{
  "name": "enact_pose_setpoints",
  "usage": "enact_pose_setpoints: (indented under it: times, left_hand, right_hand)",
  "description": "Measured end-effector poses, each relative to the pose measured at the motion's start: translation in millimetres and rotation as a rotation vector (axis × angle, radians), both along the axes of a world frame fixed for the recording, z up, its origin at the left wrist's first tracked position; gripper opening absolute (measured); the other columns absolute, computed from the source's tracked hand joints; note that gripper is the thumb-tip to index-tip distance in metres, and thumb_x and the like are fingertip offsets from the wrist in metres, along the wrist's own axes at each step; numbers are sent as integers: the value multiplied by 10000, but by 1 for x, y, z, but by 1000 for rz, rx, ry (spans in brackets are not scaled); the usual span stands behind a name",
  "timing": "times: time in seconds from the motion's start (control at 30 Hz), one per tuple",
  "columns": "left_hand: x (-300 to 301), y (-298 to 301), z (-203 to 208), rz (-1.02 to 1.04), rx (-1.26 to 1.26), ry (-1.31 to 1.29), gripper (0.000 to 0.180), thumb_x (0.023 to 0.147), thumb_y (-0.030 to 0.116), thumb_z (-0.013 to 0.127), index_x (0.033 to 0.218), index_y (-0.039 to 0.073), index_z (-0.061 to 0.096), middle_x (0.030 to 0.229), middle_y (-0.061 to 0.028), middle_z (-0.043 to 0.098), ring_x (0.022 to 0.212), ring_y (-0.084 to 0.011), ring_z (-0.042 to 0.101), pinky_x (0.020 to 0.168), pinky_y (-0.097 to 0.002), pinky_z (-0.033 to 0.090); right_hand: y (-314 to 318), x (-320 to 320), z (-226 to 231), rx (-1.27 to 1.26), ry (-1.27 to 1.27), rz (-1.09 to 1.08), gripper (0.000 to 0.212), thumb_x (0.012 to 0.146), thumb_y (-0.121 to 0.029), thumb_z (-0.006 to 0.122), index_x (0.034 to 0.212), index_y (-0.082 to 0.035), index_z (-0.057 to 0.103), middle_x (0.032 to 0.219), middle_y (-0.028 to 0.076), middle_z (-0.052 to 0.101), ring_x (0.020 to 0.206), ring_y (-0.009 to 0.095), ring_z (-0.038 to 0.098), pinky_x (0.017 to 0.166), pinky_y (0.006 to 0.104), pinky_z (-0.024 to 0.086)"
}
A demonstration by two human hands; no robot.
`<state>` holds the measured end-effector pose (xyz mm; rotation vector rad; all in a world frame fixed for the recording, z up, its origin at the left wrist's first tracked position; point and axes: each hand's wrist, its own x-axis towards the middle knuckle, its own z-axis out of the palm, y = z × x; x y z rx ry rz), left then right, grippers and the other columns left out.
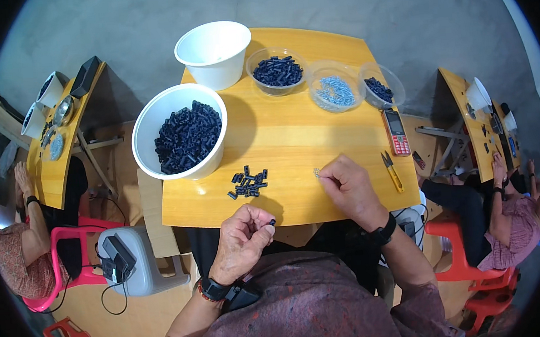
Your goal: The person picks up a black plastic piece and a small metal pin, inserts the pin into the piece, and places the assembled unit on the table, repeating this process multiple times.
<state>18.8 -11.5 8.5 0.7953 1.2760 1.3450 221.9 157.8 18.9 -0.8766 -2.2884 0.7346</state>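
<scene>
Between the thumb and fingers of my left hand (241,244) is a small black plastic piece (272,222), held just off the table's front edge. My right hand (349,185) is closed in a pinch over the tabletop at the right. Its fingertips are at a few tiny silvery bits (316,173); whether one is pinched is too small to make out. Ahead of my left hand lies a loose pile of black plastic pieces (248,182). A large white tub (144,139) full of similar black pieces stands behind that pile.
Another white tub (216,71) stands at the back. Clear bowls hold black parts (277,71), light-blue or silvery small parts (336,91) and more black parts (378,89). A red keypad phone (396,133) and yellow-handled snips (393,172) lie right. Co-workers sit at tables on both sides.
</scene>
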Motion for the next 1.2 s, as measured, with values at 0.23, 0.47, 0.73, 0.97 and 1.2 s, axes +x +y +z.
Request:
enact_pose_setpoints:
  times: [0.23, 0.47, 0.73, 0.97, 1.2]
  left_hand:
    - [0, 2, 2, -4, -25, -32, 107, 906, -51, 621, 988, 4, 580, 840, 4, 593, 711, -56, 562, 655, -210, 486]
    - [-1, 2, -1, 3, -3, -16, 97, 908, -31, 629, 973, 11, 571, 823, -25, 606, 679, -87, 598, 630, -226, 518]
    - [2, 2, 1, 33, -8, -28, 95, 917, -25, 629, 996, 5, 584, 828, -19, 612, 679, -89, 599, 642, -224, 520]
    - [0, 3, -5, 23, 27, -120, 72, 932, -6, 634, 987, -5, 587, 832, -35, 626, 706, -97, 610, 659, -235, 525]
    - [-3, 2, -8, 22, 47, -186, 99, 922, 12, 669, 985, -7, 595, 842, -42, 635, 707, -101, 616, 668, -233, 527]
  right_hand:
    - [11, -2, 0, -61, 50, -108, 30, 843, -18, 657, 845, -10, 629, 819, 150, 608, 779, 329, 614, 669, 374, 493]
    - [19, -7, 8, -35, -72, -13, 62, 849, -42, 664, 822, 10, 642, 791, 132, 616, 743, 290, 616, 670, 355, 484]
    - [20, -5, 10, 85, -191, 24, 36, 834, -16, 635, 831, 11, 612, 800, 153, 590, 773, 344, 606, 691, 392, 483]
    - [17, 2, 12, -22, -138, 3, 66, 864, -26, 629, 926, -6, 615, 835, 149, 612, 767, 290, 623, 693, 372, 508]
    - [-45, -28, 36, -822, 214, 116, 55, 957, -75, 622, 980, -31, 644, 820, -11, 614, 769, 58, 584, 673, 233, 484]
